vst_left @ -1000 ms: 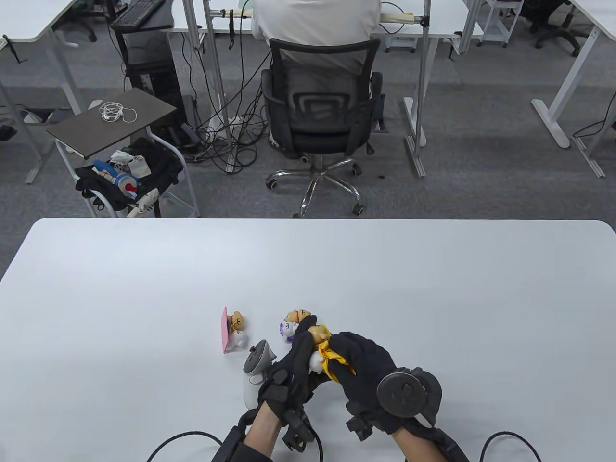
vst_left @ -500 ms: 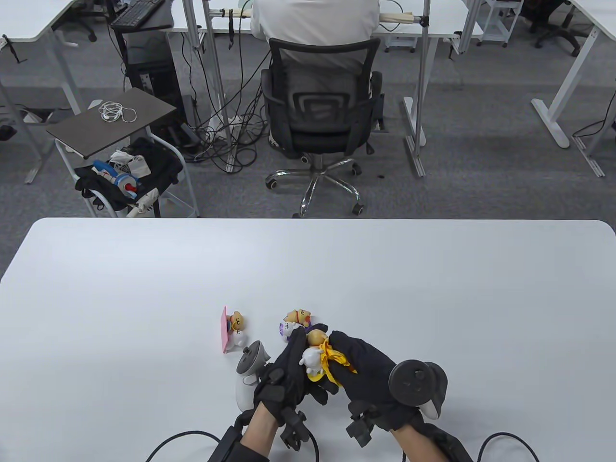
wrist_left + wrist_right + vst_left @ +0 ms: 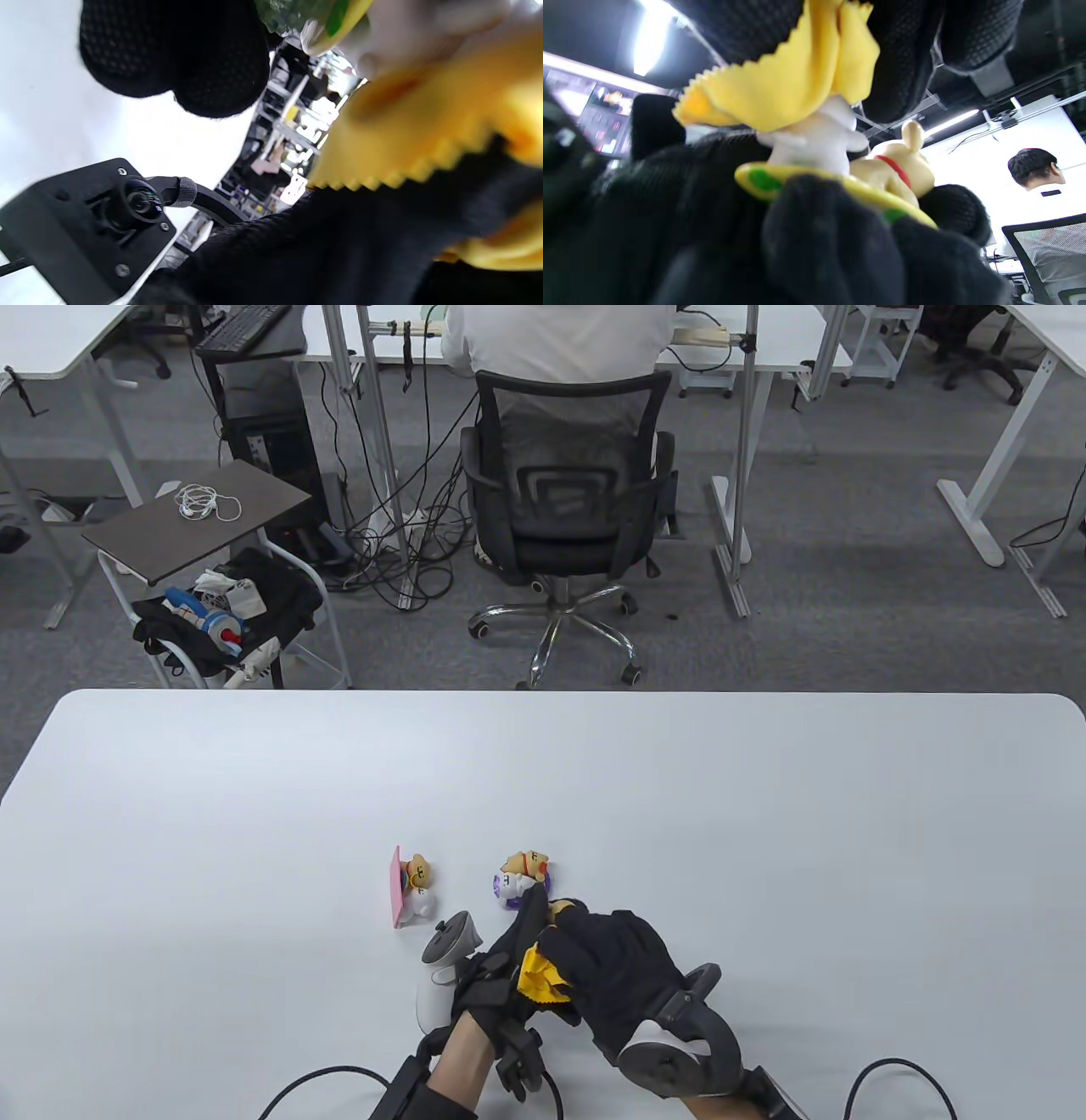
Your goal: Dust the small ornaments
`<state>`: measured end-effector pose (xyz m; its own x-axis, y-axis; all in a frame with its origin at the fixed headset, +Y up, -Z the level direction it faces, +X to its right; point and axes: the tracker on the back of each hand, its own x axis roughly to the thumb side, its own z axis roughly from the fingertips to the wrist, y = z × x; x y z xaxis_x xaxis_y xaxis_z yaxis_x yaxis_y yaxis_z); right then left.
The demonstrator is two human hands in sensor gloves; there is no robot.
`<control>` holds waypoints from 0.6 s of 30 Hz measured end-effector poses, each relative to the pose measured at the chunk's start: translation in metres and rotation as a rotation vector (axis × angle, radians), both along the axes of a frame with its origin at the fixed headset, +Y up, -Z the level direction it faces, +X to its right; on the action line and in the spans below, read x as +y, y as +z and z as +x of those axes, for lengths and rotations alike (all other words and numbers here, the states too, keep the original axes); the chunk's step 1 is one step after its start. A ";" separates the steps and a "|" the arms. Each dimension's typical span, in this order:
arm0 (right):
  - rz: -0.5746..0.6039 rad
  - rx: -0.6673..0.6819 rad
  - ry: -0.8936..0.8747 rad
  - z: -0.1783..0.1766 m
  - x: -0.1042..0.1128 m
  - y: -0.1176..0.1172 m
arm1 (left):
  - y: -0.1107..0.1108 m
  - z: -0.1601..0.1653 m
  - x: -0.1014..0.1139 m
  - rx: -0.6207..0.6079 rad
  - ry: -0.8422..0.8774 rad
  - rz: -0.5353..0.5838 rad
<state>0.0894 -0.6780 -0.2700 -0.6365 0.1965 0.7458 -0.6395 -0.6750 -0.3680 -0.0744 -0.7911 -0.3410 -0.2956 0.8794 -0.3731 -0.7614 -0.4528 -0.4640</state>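
My left hand [image 3: 509,963] grips a small figurine ornament on a yellow-green base [image 3: 814,178], just above the table near its front edge. My right hand [image 3: 607,963] holds a yellow cloth [image 3: 539,976] and presses it over the ornament's top; the cloth also shows in the right wrist view [image 3: 789,80] and the left wrist view [image 3: 424,127]. In the table view the held ornament is almost wholly hidden between the hands. Two other ornaments stand on the table: one with a pink panel [image 3: 411,888] and one on a purple base [image 3: 522,878].
The white table [image 3: 764,814] stretches far to the left, right and back of the hands. Beyond its far edge a person sits in an office chair [image 3: 564,500], with a small cart [image 3: 221,585] at the left.
My right hand has rolled over the held ornament, covering it with the cloth, and its tracker has swung down toward the front edge. My left hand has stayed almost in place.
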 end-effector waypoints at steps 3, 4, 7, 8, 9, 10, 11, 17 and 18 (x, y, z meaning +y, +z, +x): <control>-0.063 -0.036 -0.059 0.009 0.002 -0.004 | -0.002 -0.002 0.002 0.041 -0.083 0.043; -0.093 -0.026 -0.074 0.010 0.001 -0.005 | -0.002 -0.003 0.001 0.042 -0.099 0.035; -0.142 0.063 0.007 0.006 -0.002 -0.005 | -0.002 -0.005 0.000 0.068 -0.072 0.037; -0.112 0.028 0.011 0.005 0.000 -0.003 | -0.003 -0.006 -0.001 0.065 -0.066 0.044; -0.098 0.016 0.007 0.005 0.001 -0.003 | -0.003 -0.006 0.000 0.058 -0.051 0.051; -0.093 -0.012 -0.017 0.008 0.005 -0.004 | -0.004 -0.007 0.003 0.067 -0.041 0.068; -0.108 -0.019 -0.060 0.012 0.007 -0.006 | -0.005 -0.008 0.004 0.078 -0.050 0.094; -0.326 -0.012 -0.282 0.049 0.003 -0.030 | -0.007 -0.006 0.011 0.039 -0.076 0.180; -0.352 0.018 -0.263 0.047 0.001 -0.032 | -0.008 -0.003 0.012 0.022 -0.070 0.194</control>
